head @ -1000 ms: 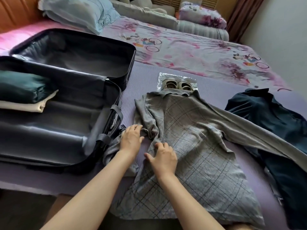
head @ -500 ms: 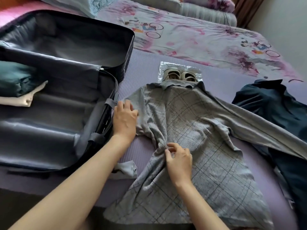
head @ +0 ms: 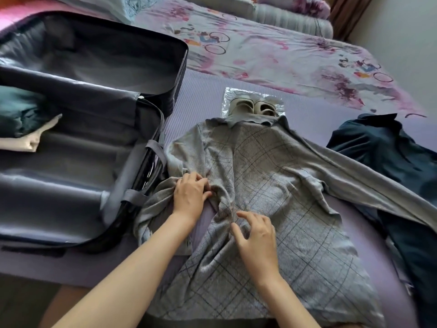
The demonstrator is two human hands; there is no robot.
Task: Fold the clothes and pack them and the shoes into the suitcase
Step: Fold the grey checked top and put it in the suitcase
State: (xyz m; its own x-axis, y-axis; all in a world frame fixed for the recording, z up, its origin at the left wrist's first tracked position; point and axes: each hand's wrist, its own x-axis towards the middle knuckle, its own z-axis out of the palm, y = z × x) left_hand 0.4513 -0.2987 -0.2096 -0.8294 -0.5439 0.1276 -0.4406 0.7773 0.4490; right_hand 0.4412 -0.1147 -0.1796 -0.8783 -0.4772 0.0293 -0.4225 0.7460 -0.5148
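Gripping grey garment (head: 272, 185), left hand (head: 189, 197).

Both forearms are bare and come in from the bottom edge. The left one runs diagonally up and to the right, and the right one rises more steeply, leaning slightly left. The wrists are fairly straight.

The left hand (head: 190, 197) lies palm down, knuckles up. Its fingers are bent and its thumb is drawn in toward them, gripping a bunched fold of the grey garment (head: 272, 176).

The right hand (head: 257, 242) sits nearer the body and just right of the left, with a gap between them. It is also palm down, with the fingers spread and lightly arched and the thumb stretched out to the left. Its fingertips are blurred, so they may be resting on the cloth or just above it.
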